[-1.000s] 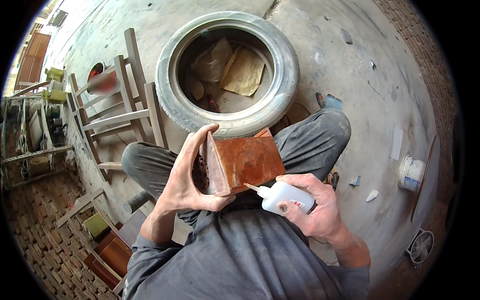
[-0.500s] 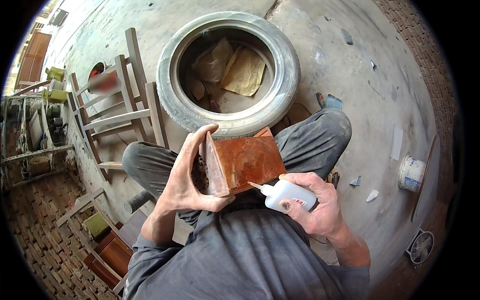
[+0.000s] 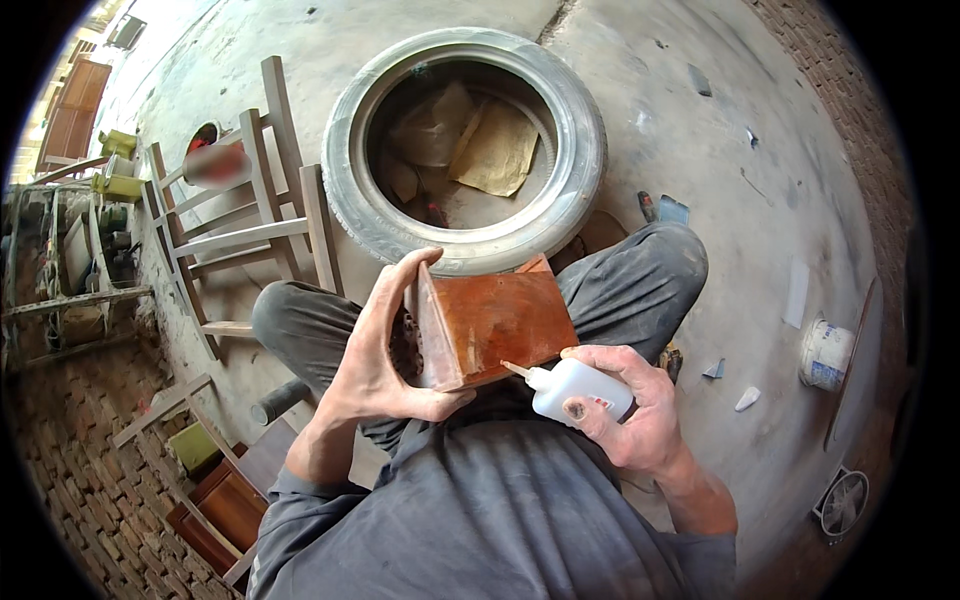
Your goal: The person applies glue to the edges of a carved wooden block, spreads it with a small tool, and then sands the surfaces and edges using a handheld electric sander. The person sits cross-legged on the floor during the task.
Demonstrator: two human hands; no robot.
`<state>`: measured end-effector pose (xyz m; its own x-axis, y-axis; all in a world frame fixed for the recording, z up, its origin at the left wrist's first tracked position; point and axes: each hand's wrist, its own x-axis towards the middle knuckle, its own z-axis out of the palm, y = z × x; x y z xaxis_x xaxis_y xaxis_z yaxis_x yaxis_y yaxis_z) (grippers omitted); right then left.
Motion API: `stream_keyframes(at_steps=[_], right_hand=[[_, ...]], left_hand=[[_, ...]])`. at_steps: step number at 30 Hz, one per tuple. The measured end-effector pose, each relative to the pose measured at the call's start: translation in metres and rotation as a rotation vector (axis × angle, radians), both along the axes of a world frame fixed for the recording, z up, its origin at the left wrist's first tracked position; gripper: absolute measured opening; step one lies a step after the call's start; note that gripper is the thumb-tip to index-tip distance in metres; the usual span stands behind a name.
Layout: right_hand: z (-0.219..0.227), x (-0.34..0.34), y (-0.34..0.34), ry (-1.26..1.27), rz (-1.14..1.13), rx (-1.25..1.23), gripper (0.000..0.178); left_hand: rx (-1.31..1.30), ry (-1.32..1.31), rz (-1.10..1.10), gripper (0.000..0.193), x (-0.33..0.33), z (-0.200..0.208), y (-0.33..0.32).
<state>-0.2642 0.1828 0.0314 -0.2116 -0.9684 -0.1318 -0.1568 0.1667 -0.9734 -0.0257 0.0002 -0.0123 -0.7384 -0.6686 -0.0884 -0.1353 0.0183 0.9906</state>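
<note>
My left hand (image 3: 372,360) grips a reddish-brown wooden piece (image 3: 505,318) by its left end, thumb along the near edge and fingers over the far edge. The piece is box-like, with a glossy brown face turned up and a paler, dusty left end. In my right hand (image 3: 640,410) is a white squeeze bottle (image 3: 578,392) with a narrow brownish nozzle, lying tilted to the left. Its tip is at the near part of the brown face; whether it touches I cannot tell. The piece is held above my lap, between my bent knees.
Just beyond my knees lies a tyre (image 3: 345,165) with paper sheets (image 3: 497,148) inside. A grey wooden frame (image 3: 245,240) stands at the left. Sandpaper scraps (image 3: 673,210) lie on the floor by my right knee. A white tub (image 3: 826,355) and a small fan (image 3: 842,502) are at the right.
The whole view has shifted slightly, so everything sits a little further right and lower. Both hands keep their hold, and the bottle's tip stays at nearly the same spot on the wooden piece.
</note>
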Motion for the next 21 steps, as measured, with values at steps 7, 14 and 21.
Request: stream_keyframes(at_steps=[7,14,21], right_hand=[[0.005,0.01,-0.009,-0.039,0.051,-0.049,0.043],[0.007,0.011,-0.011,-0.082,0.053,-0.107,0.046],[-0.025,0.002,-0.013,-0.253,-0.146,-0.4,0.044]], left_hand=[[-0.144,0.006,-0.022,0.118,-0.002,0.001,-0.003],[-0.151,0.004,-0.015,0.118,-0.001,0.004,-0.003],[-0.032,0.063,0.001,0.121,0.006,0.002,-0.003]])
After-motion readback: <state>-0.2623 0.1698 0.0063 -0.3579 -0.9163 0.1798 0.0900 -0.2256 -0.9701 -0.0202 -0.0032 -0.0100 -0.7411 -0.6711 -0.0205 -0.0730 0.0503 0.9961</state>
